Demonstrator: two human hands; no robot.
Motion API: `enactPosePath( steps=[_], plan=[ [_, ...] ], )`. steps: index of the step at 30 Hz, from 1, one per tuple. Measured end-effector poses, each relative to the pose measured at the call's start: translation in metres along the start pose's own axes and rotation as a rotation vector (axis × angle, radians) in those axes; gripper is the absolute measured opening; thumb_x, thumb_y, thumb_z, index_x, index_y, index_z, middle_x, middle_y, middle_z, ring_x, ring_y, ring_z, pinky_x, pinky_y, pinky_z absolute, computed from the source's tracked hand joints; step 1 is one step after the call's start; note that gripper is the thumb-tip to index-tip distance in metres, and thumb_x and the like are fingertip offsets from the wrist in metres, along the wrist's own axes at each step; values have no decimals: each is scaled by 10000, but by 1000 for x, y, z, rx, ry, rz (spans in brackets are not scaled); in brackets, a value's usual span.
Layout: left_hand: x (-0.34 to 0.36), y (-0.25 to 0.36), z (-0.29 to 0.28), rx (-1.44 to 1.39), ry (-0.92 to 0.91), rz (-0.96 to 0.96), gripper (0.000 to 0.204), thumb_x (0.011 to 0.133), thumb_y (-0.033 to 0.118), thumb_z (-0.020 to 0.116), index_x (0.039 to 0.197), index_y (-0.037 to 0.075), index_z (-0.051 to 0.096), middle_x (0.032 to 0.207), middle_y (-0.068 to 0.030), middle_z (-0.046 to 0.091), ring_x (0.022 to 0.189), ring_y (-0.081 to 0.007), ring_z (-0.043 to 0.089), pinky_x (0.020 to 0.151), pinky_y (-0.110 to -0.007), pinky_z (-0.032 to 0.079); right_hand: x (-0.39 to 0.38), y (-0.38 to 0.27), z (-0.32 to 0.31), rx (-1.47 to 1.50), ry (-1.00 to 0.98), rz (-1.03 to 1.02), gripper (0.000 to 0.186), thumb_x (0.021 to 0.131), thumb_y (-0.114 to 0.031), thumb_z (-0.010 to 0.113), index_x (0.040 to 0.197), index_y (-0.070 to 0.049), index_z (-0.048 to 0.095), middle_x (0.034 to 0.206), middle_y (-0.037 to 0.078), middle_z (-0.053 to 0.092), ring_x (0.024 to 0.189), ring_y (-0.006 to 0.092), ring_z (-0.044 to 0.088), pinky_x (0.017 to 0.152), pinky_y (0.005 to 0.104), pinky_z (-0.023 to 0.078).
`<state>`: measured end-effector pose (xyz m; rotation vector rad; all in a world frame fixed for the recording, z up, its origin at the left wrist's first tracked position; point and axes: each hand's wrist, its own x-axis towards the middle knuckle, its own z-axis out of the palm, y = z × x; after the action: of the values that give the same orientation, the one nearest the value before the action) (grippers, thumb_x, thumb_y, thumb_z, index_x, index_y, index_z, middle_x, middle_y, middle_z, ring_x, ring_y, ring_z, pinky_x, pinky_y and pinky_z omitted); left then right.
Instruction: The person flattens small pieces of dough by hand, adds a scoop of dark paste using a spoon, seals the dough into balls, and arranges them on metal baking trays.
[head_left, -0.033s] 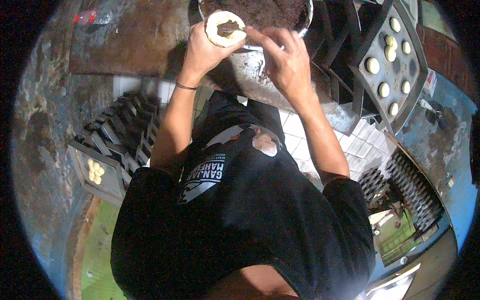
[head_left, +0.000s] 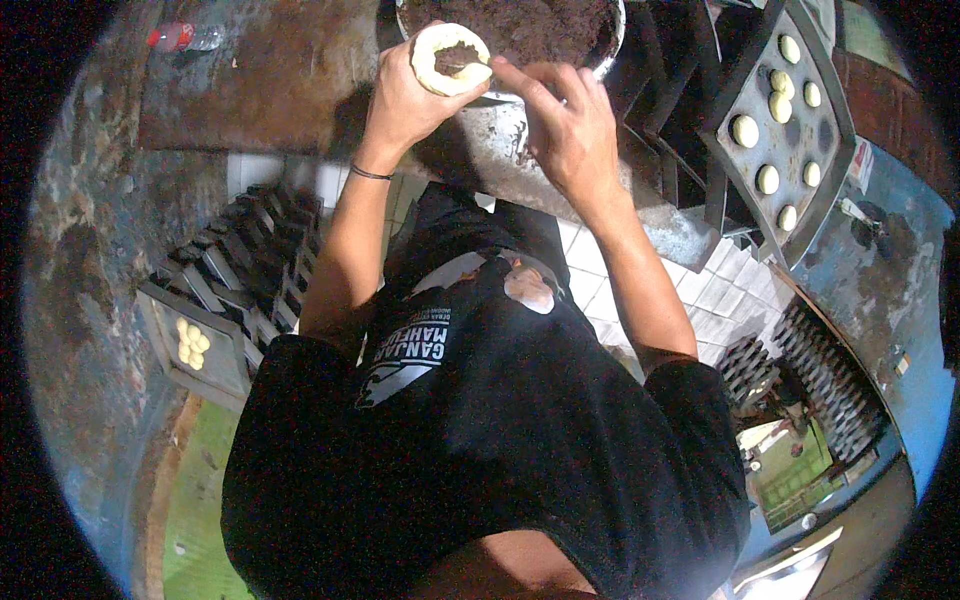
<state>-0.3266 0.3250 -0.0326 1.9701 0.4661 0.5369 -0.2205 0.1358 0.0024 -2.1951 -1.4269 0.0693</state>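
My left hand (head_left: 402, 108) is cupped around a pale, flattened round of dough (head_left: 425, 70). Dark brown crumbly filling (head_left: 455, 57) sits in the middle of the dough. At its right edge, my right hand (head_left: 575, 118) is closed, with the index finger stretched toward the filling. It grips a thin metal tool (head_left: 478, 68) whose tip reaches into the filling; its exact kind is hard to make out. Just behind both hands stands a large metal pot (head_left: 622, 40) of the same dark filling (head_left: 540, 25).
To the right, a metal tray (head_left: 795, 140) bearing several dough balls (head_left: 745, 131) rests on dark racks (head_left: 690, 120). Lower left, another tray (head_left: 225, 365) carries a cluster of dough balls (head_left: 190, 345). A clear bottle with a red label (head_left: 185, 37) lies far left on the worn table (head_left: 260, 90).
My right hand has shifted very slightly, and the tool's shiny surface shows less above the filling. My left hand and the dough stay put.
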Motion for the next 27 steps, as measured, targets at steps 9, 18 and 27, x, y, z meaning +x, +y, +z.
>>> enactPosePath(
  steps=[9,18,27],
  plan=[
    [-13,-46,23,-131,-66,-200,319,837,245,843,1043,13,771,956,-129,791,893,-221,766,827,-358,582,-64,8,30,226,96,302,493,800,17,670,1279,-99,643,1098,151,645,1008,379,617,879,464,507],
    [-6,-7,22,-72,-352,-114,336,869,289,844,1042,13,761,975,-112,786,881,-177,744,827,-333,571,-160,99,94,82,-118,547,339,951,-283,712,1152,-16,659,1083,264,693,1026,440,673,909,502,533],
    [17,31,22,-281,-835,25,486,772,261,909,1142,28,698,1009,-73,751,924,-155,693,868,-341,550,-4,3,-64,558,-85,163,600,744,-341,914,1225,-50,704,1149,135,677,1083,284,671,949,403,541]
  ],
)
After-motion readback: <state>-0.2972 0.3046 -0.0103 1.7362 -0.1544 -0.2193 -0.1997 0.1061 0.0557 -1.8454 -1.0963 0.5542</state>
